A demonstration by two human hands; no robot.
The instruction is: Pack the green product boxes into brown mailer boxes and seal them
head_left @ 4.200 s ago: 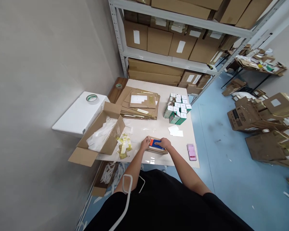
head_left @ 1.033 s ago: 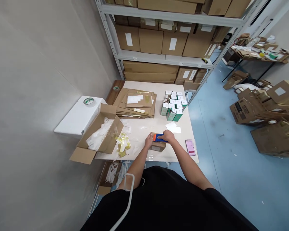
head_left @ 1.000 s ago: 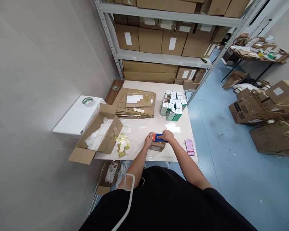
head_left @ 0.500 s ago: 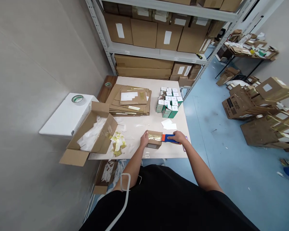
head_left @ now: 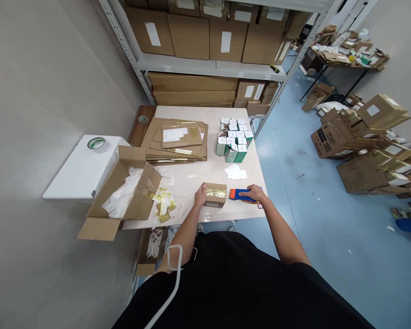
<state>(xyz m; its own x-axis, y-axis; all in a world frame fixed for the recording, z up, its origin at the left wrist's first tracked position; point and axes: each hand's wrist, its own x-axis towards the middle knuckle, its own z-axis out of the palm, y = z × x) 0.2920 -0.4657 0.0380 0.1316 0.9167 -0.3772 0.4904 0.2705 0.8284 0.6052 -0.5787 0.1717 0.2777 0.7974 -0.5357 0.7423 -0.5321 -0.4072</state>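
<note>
A small brown cardboard box (head_left: 215,194) with shiny tape across its top stands near the front edge of the pale table (head_left: 205,176). My left hand (head_left: 200,196) is pressed against the box's left side, fingers curled on it. My right hand (head_left: 254,193) is closed round the handle of a blue and orange tape dispenser (head_left: 238,194), which lies just right of the box, apart from it. A pink phone is mostly hidden under my right hand.
Flattened cartons (head_left: 176,140) are stacked at the back left, and several small green-and-white boxes (head_left: 233,138) at the back right. White slips (head_left: 235,172) lie mid-table. An open carton of white bags (head_left: 127,194) and tape scraps (head_left: 162,204) lie left. Shelving (head_left: 205,68) stands behind.
My right hand drew the tape dispenser off the top of the small box to the right, down toward the table. Tape now shows across the box top. My left hand stayed on the box.
</note>
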